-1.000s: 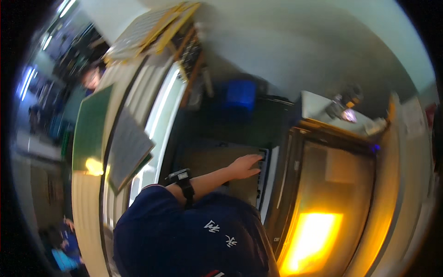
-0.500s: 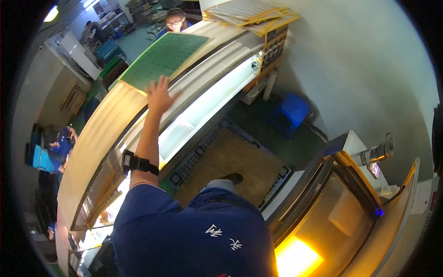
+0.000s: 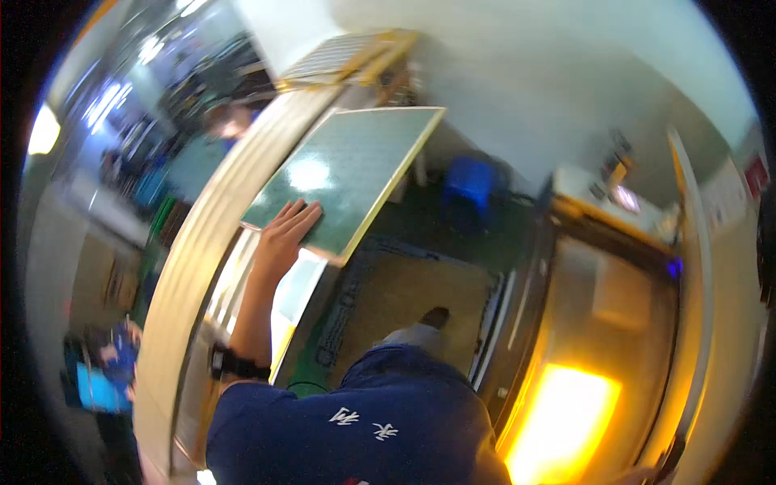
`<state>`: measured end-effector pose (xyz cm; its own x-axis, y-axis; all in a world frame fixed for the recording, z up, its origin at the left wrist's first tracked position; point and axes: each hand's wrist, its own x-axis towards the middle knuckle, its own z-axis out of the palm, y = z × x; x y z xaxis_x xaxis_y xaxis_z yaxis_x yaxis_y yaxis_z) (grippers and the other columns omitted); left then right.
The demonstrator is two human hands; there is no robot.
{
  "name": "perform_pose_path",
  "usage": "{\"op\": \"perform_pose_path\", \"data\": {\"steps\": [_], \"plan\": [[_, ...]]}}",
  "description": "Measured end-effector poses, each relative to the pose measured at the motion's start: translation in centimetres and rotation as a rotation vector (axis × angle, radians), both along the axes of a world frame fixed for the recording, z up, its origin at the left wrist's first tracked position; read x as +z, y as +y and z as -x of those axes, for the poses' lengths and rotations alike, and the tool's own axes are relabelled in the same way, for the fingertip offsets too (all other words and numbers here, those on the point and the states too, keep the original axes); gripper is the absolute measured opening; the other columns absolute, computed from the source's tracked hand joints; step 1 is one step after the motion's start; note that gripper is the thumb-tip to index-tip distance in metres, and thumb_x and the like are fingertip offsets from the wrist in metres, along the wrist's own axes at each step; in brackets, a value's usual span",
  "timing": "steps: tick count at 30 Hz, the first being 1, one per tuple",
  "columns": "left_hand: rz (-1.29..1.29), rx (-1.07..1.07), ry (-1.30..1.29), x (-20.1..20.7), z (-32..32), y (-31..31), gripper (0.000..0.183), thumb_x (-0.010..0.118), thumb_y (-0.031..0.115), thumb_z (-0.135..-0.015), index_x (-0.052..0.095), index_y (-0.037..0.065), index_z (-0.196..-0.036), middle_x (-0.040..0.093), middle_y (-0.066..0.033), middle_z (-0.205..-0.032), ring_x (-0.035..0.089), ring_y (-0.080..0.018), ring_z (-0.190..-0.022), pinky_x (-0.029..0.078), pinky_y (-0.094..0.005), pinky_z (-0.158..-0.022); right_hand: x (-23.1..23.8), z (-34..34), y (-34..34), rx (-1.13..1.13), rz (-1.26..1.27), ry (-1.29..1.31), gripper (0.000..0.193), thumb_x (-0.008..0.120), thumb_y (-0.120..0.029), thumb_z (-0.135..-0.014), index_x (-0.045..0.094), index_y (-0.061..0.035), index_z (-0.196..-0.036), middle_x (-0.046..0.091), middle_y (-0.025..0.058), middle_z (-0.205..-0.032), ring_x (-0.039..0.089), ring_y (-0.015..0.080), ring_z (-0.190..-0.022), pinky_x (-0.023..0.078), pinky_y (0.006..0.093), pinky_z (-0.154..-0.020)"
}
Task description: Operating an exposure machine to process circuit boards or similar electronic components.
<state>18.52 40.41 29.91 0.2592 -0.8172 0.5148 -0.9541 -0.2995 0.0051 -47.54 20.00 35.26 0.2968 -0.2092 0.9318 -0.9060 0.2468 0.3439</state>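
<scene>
A flat green panel (image 3: pixel 364 166) with a pale yellow edge is tilted in front of the long cream ledge, bright with a reflected lamp. My left hand (image 3: pixel 284 236) grips its near left corner, fingers laid over the top face; the thumb is hidden. Below the panel, part of a brightly lit white surface (image 3: pixel 295 291) shows. At the bottom right, a blurred skin-coloured patch beside the raised lid may be my right hand (image 3: pixel 643 475); its fingers cannot be made out.
The cream ledge (image 3: pixel 214 210) curves along my left, with yellow-edged panels (image 3: pixel 339 56) stacked at its far end. A glass-topped unit (image 3: pixel 622 323) glowing yellow stands right, its lid (image 3: pixel 695 283) raised. A blue stool (image 3: pixel 469 190) stands beyond the floor mat (image 3: pixel 404 307). Two people are beyond the ledge.
The green panel has come off the ledge toward me and to the right, with my left hand now gripping it. My view has turned left, and the picture is blurred.
</scene>
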Motion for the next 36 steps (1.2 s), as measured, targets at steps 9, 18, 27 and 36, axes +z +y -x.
{"op": "perform_pose_path", "data": {"steps": [9, 18, 27, 36], "plan": [[0.001, -1.011, 0.11, -10.1, 14.0, -25.5, 0.048, 0.07, 0.009, -0.076, 0.065, 0.014, -0.124, 0.066, -0.0029, -0.129, 0.057, -0.0305, -0.127, 0.031, -0.0565, -0.116, 1.8, -4.7, 0.1, -0.141, 0.045, -0.048, 0.011, 0.073, -0.025, -0.089, 0.075, -0.0179, -0.096, 0.074, 0.0006, -0.094, 0.07, 0.0213, -0.081, 0.055, 0.0351, -0.068], [-0.568, -1.534, -0.29, -28.5, 38.0, -46.6, 0.076, 0.071, 0.023, -0.087, 0.033, 0.023, -0.153, 0.026, 0.0007, -0.161, 0.019, -0.0387, -0.148, 0.016, -0.0779, -0.11, 0.5, -4.4, 2.6, -0.391, -0.046, -0.044, 0.022, 0.071, -0.026, -0.088, 0.069, -0.016, -0.107, 0.068, 0.0002, -0.106, 0.063, 0.0225, -0.094, 0.043, 0.0354, -0.084], [-0.938, -1.498, -0.015, -41.1, 50.3, -56.1, 0.06, 0.047, 0.047, -0.099, 0.038, 0.017, -0.151, 0.041, -0.0081, -0.153, 0.04, -0.0343, -0.137, 0.029, -0.0698, -0.105, 1.1, -8.4, 2.9, -0.54, -0.039, -0.497, 0.033, 0.078, -0.013, -0.082, 0.063, -0.0086, -0.11, 0.058, 0.0068, -0.107, 0.057, 0.0257, -0.104, 0.043, 0.0408, -0.1], [-1.513, -1.793, 0.088, -40.5, 47.2, -46.4, 0.05, 0.052, 0.036, -0.1, 0.049, 0.011, -0.144, 0.053, -0.0126, -0.143, 0.053, -0.0319, -0.127, 0.04, -0.0497, -0.105, -2.7, -17.3, 3.9, -0.776, -0.485, -0.863, 0.015, 0.078, -0.014, -0.072, 0.066, -0.0149, -0.082, 0.062, 0.0014, -0.079, 0.06, 0.0282, -0.084, 0.042, 0.0431, -0.08]]}}
